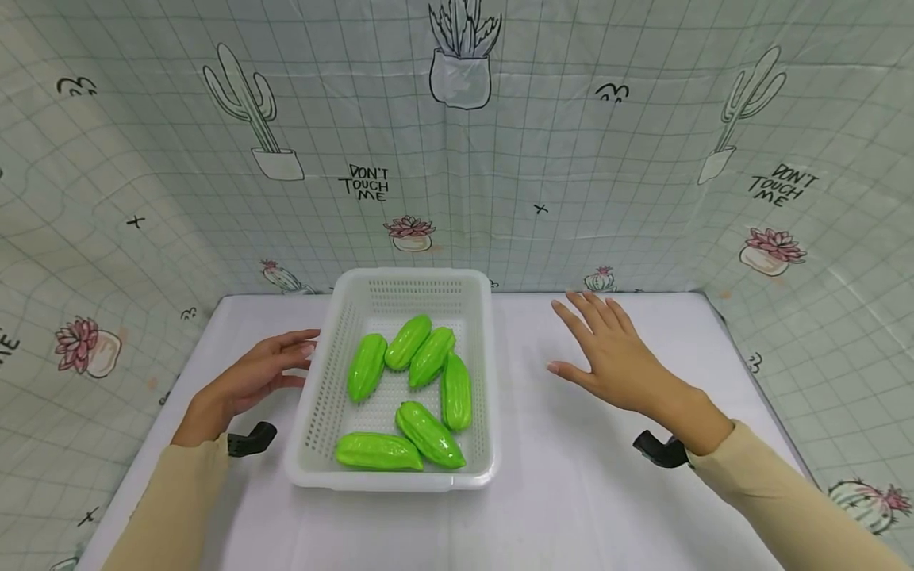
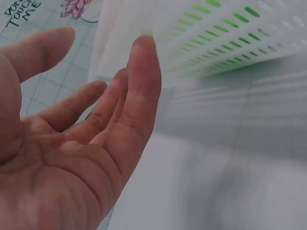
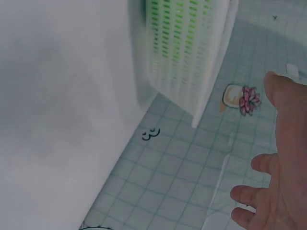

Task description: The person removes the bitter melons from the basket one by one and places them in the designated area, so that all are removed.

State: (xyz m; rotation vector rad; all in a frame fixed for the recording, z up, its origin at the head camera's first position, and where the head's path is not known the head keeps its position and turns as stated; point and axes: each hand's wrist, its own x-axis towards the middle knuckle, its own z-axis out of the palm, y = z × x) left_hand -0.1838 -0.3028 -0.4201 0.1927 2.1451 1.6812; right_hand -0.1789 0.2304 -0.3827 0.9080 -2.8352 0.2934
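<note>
Where one beige sleeve [image 1: 164, 507] reaches in at eight o'clock, one black device [image 1: 252, 439] shows by the cuff, and above it the left hand [image 1: 259, 371] is just beside the white basket [image 1: 393, 480], at its nine o'clock side. The hand's fingers are loosely bent, the thumb parted from them, and it has hold of nothing; whether a fingertip touches the basket I cannot tell.

The one basket stands on a white table [image 1: 557, 492] and contains six glossy green fruits [image 1: 430, 358]. With the basket as the dial, reading left to right, one lies at ten o'clock, one just past six, one at one, one near five, one at two and one just past three.

Well apart from the basket, at its three o'clock, the right hand [image 1: 621, 365] is spread wide over the table, fingers almost straight, gripping nothing. A second black device [image 1: 662, 450] shows at five o'clock from that hand, and a second beige sleeve [image 1: 785, 500] at four o'clock in the head view. Behind, a gridded cloth [image 1: 514, 190] bears two tall drawn cacti [image 1: 246, 99], at ten and two.
</note>
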